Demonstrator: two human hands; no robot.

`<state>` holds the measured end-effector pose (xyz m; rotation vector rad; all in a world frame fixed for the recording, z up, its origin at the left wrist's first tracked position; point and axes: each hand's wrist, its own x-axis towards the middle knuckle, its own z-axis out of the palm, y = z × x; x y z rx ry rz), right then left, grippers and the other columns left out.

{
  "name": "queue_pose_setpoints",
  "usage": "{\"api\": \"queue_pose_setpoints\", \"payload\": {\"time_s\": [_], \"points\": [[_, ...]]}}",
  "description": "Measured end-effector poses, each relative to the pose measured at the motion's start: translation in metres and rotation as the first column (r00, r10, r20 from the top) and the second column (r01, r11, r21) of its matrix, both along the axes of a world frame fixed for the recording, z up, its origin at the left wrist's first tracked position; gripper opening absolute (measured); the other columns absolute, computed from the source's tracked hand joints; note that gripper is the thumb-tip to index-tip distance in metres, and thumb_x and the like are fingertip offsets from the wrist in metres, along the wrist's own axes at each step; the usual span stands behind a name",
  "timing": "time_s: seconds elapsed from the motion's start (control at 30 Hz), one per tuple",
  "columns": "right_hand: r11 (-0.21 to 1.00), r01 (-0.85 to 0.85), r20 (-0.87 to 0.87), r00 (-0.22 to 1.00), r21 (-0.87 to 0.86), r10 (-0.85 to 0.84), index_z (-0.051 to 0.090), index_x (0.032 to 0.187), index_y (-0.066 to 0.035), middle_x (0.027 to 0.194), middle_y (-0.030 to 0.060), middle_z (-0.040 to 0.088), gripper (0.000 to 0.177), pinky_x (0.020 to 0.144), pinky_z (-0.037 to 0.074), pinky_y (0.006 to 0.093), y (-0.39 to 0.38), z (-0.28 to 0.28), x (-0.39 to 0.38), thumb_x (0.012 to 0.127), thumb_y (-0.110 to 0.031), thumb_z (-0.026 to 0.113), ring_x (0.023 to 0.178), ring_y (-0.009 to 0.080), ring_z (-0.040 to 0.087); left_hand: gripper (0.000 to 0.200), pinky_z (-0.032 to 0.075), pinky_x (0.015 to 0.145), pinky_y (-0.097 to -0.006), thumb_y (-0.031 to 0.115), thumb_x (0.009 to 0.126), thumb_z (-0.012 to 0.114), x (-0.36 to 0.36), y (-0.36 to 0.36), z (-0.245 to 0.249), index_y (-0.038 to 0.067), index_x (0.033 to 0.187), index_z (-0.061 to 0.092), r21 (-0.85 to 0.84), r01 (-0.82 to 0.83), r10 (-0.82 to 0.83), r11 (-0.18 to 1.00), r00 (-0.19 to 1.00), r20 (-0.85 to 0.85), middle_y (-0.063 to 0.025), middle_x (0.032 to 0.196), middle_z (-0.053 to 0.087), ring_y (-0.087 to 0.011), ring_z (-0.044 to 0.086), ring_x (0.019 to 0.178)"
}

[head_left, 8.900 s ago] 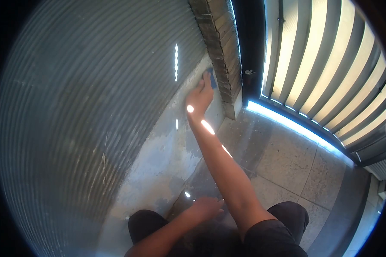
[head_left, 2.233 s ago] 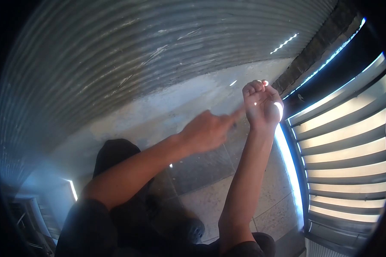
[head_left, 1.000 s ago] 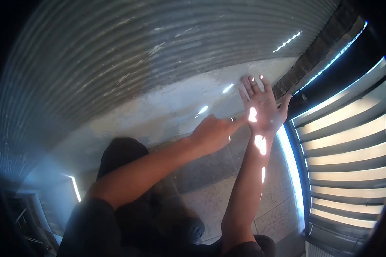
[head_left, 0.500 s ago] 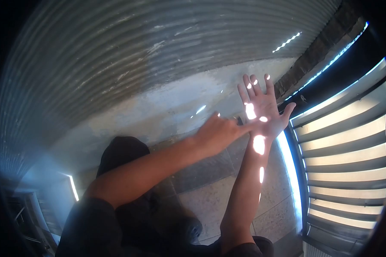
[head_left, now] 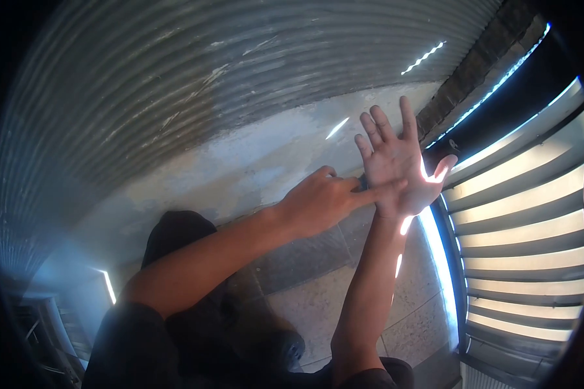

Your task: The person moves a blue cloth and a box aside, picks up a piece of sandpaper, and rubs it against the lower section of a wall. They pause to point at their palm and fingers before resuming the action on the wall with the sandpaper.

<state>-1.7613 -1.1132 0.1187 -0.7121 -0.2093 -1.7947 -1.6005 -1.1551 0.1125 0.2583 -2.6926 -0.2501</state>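
Holds the right hand (head_left: 399, 175) up with palm facing the camera, fingers spread and thumb out to the right, wide open and empty. Points with the left hand (head_left: 321, 198), back of hand showing, index finger laid across the lower right palm, apparently touching. Curls the other left fingers inward, partly hidden behind the hand; impossible to tell whether anything sits inside them. Just behind and between the hands, a small dark patch (head_left: 363, 182), mostly covered and too unclear to name.

Beyond the hands, a pale, blotchy wall base (head_left: 266, 155) under a large ribbed wall (head_left: 143, 97), bent by the wide lens. At upper right, a rough brick edge (head_left: 480, 71), then a very dark frame (head_left: 519, 97) with a small, indistinct metal fitting (head_left: 455, 146). To the right, a slatted gate (head_left: 519, 227) with bright light between the slats, cut off by the lens edge. Below, floor tiles (head_left: 318, 308), a dark-clothed knee (head_left: 177, 233) and a dim shoe (head_left: 289, 347), mostly lost in shadow. At lower left, hazy shapes (head_left: 48, 334), hard to make out.
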Motion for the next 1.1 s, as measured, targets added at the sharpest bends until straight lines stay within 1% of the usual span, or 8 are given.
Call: {"api": "queue_pose_setpoints", "payload": {"time_s": [0.17,0.4,0.5,0.67,0.77,0.9,0.97,1.1], "points": [[0.995,0.097,0.046,0.994,0.037,-0.098,0.017,0.158,-0.001,0.147,0.0388,0.034,0.114,0.111,0.034,0.0584,0.012,0.014,-0.007,0.085,-0.086,0.04,0.142,0.0521,0.028,0.09,0.057,0.068,-0.0357,0.008,0.084,0.073,0.01,-0.006,0.004,0.03,0.158,0.029,0.105,0.418,-0.411,0.903,0.908,-0.078,-0.0088,0.079,0.067,-0.0209,0.067,0.066],[0.994,0.103,-0.123,0.987,-0.022,-0.105,0.021,0.157,-0.002,0.148,0.0368,0.036,0.117,0.114,0.03,0.0578,0.013,0.029,0.006,0.082,-0.09,0.036,0.144,0.0528,0.025,0.086,0.052,0.063,-0.0395,0.003,0.075,0.072,0.004,-0.003,0.02,0.02,0.154,0.04,0.433,0.148,-0.081,0.889,0.982,-0.169,-0.0081,0.075,0.06,-0.0261,0.061,0.063],[0.983,0.166,-0.143,0.978,0.076,-0.154,0.011,0.16,-0.007,0.157,0.0369,0.02,0.115,0.118,0.021,0.0634,0.014,0.034,0.012,0.082,-0.085,0.043,0.147,0.0552,0.016,0.087,0.052,0.063,-0.0393,0.004,0.077,0.072,0.007,-0.006,0.017,0.023,0.155,0.039,0.391,0.033,-0.051,0.92,0.998,0.034,-0.0086,0.077,0.061,-0.0255,0.062,0.064],[0.984,0.165,-0.055,0.985,0.064,-0.161,0.02,0.158,-0.006,0.153,0.0368,0.03,0.117,0.119,0.022,0.0581,0.016,0.036,0.011,0.08,-0.091,0.035,0.146,0.0525,0.021,0.094,0.055,0.057,-0.029,0.006,0.086,0.072,0.009,-0.009,0.001,0.03,0.161,0.021,-0.108,0.486,-0.485,0.867,0.874,0.035,-0.0105,0.086,0.07,-0.0191,0.063,0.06],[0.982,0.17,-0.06,0.984,0.081,-0.165,0.015,0.16,-0.007,0.157,0.0366,0.021,0.118,0.12,0.019,0.0577,0.018,0.046,0.013,0.08,-0.092,0.036,0.148,0.0519,0.017,0.086,0.052,0.059,-0.0366,0.003,0.079,0.069,0.007,-0.006,0.009,0.025,0.155,0.038,0.215,0.38,-0.331,0.9,0.915,-0.231,-0.0081,0.08,0.062,-0.0242,0.06,0.061],[0.993,0.112,-0.137,0.985,0.025,-0.107,0.001,0.162,-0.011,0.162,0.0337,-0.001,0.121,0.121,0.011,0.0638,0.017,0.049,0.019,0.079,-0.092,0.034,0.15,0.0529,0.007,0.086,0.05,0.058,-0.0377,0.003,0.079,0.069,0.006,-0.007,0.011,0.021,0.156,0.036,0.161,0.273,-0.209,0.948,0.92,-0.332,-0.0097,0.078,0.062,-0.0249,0.06,0.059],[0.99,0.132,-0.162,0.979,0.042,-0.123,0.0,0.162,-0.012,0.163,0.0329,-0.002,0.121,0.12,0.011,0.0641,0.016,0.049,0.025,0.078,-0.092,0.034,0.15,0.0525,0.006,0.086,0.05,0.058,-0.0392,0.003,0.079,0.07,0.007,-0.004,0.013,0.018,0.156,0.036,0.353,0.085,0.016,0.932,0.961,-0.275,-0.0106,0.076,0.061,-0.0259,0.059,0.058],[0.984,0.16,-0.194,0.971,0.083,-0.141,-0.002,0.162,-0.013,0.163,0.0312,-0.002,0.12,0.12,0.011,0.064,0.021,0.049,0.02,0.079,-0.092,0.033,0.151,0.0511,0.005,0.085,0.05,0.057,-0.0393,0.003,0.08,0.07,0.008,-0.008,0.013,0.017,0.156,0.036,0.266,0.15,-0.068,0.952,0.953,-0.294,-0.01,0.074,0.06,-0.0265,0.058,0.058]]}}
